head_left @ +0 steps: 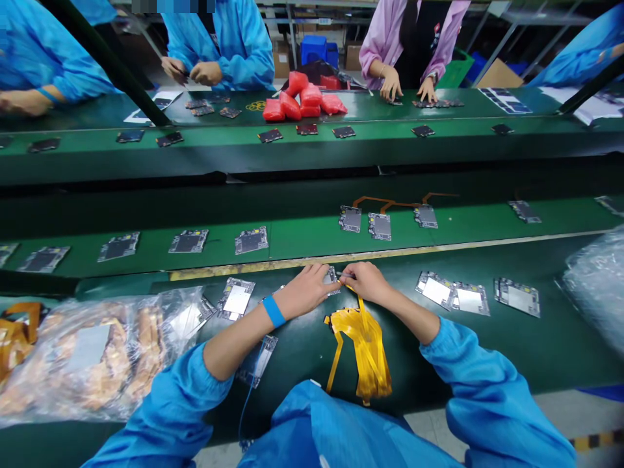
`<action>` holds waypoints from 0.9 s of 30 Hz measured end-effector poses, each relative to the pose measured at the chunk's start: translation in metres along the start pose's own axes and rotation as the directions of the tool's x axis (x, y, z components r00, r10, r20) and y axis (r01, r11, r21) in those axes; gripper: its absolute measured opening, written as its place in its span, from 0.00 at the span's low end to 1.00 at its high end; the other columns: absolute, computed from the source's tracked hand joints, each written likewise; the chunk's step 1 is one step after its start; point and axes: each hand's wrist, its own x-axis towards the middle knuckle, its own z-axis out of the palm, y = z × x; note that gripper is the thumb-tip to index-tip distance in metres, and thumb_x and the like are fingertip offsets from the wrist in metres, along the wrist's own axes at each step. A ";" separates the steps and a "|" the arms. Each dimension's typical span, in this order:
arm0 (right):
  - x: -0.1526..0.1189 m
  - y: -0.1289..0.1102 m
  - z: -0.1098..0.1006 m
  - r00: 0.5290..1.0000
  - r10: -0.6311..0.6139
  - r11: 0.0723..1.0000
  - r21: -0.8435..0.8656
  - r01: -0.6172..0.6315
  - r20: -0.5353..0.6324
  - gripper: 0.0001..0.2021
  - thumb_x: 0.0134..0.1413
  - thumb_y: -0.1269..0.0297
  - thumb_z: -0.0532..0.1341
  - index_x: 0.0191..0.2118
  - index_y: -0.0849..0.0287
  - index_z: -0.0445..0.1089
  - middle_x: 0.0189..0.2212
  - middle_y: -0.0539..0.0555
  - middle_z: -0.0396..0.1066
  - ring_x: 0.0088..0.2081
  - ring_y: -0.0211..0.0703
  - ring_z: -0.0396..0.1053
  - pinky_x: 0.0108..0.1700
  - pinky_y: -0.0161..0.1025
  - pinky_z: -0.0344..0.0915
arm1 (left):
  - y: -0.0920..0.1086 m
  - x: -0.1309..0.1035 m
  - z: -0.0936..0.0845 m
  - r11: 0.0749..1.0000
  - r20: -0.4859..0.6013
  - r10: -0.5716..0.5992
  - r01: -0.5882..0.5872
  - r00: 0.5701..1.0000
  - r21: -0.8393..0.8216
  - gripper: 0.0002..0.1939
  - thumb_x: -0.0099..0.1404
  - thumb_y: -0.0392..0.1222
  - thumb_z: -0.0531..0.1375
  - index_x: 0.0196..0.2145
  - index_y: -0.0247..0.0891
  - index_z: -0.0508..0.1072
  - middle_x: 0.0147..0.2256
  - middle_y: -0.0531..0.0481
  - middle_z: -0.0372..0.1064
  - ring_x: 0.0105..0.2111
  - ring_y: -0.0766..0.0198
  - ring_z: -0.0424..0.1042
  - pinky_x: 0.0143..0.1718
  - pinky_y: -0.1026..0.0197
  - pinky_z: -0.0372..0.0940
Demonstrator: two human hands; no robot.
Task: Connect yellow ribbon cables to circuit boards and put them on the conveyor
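Observation:
Near the far edge of the green table, my left hand is closed on a small circuit board, which its fingers partly cover. Close against the board's right side, my right hand pinches the end of a yellow flex cable. That cable runs down to a pile of yellow flex cables lying below my hands. A blue band circles my left wrist. Boards with silver shields lie on both sides, one at the left and another at the right.
A plastic bag of copper-coloured parts lies at the left, bubble wrap at the right. Beyond the table edge, a green conveyor carries several boards. Across it, people in blue and pink sleeves handle boards near red packets.

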 end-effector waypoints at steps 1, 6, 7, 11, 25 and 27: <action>0.000 0.000 0.000 1.000 0.001 1.000 -0.002 -0.001 0.001 0.08 0.63 0.64 0.64 0.39 0.54 0.82 0.34 0.52 0.82 0.36 0.44 0.75 0.35 0.36 0.56 | 0.000 0.000 -0.001 1.000 -0.002 0.005 -0.005 1.000 0.002 0.19 0.73 0.41 0.60 0.60 0.45 0.71 0.49 0.39 0.64 0.51 0.47 0.63 0.51 0.48 0.62; -0.001 -0.002 0.000 1.000 0.012 1.000 -0.005 -0.012 0.013 0.07 0.63 0.63 0.65 0.40 0.54 0.81 0.35 0.52 0.81 0.37 0.45 0.75 0.35 0.36 0.57 | 0.003 0.002 -0.003 0.999 0.022 0.012 -0.012 1.000 0.030 0.17 0.75 0.41 0.56 0.59 0.44 0.72 0.49 0.38 0.64 0.50 0.48 0.63 0.50 0.49 0.61; -0.003 -0.002 0.000 1.000 0.006 1.000 -0.005 -0.006 0.010 0.07 0.64 0.62 0.65 0.40 0.54 0.81 0.35 0.52 0.81 0.38 0.45 0.75 0.35 0.36 0.57 | 0.003 0.003 -0.003 0.999 0.024 0.010 -0.011 1.000 0.035 0.17 0.76 0.41 0.55 0.59 0.44 0.72 0.49 0.38 0.64 0.50 0.48 0.63 0.50 0.49 0.61; -0.012 -0.002 -0.003 0.994 -0.098 0.995 -0.009 0.098 -0.040 0.15 0.73 0.56 0.56 0.43 0.54 0.79 0.42 0.55 0.78 0.42 0.45 0.75 0.40 0.37 0.60 | 0.005 0.004 -0.003 1.000 -0.004 -0.001 0.001 1.000 -0.004 0.17 0.77 0.41 0.53 0.58 0.43 0.74 0.48 0.38 0.65 0.50 0.48 0.63 0.51 0.49 0.61; -0.003 -0.001 -0.006 0.985 -0.173 0.980 -0.093 0.175 0.024 0.05 0.67 0.68 0.62 0.41 0.56 0.76 0.42 0.54 0.77 0.43 0.44 0.74 0.40 0.36 0.59 | 0.006 0.006 -0.004 1.000 0.018 -0.024 0.024 1.000 -0.006 0.17 0.76 0.41 0.54 0.59 0.46 0.73 0.47 0.39 0.64 0.49 0.48 0.63 0.50 0.49 0.60; -0.002 -0.002 -0.007 0.986 -0.166 0.980 -0.105 0.168 0.030 0.05 0.66 0.68 0.62 0.41 0.56 0.76 0.42 0.54 0.78 0.43 0.45 0.74 0.40 0.37 0.59 | 0.006 0.006 -0.005 1.000 0.023 -0.026 0.026 0.999 -0.002 0.18 0.76 0.41 0.54 0.59 0.47 0.73 0.47 0.39 0.64 0.49 0.48 0.63 0.50 0.48 0.60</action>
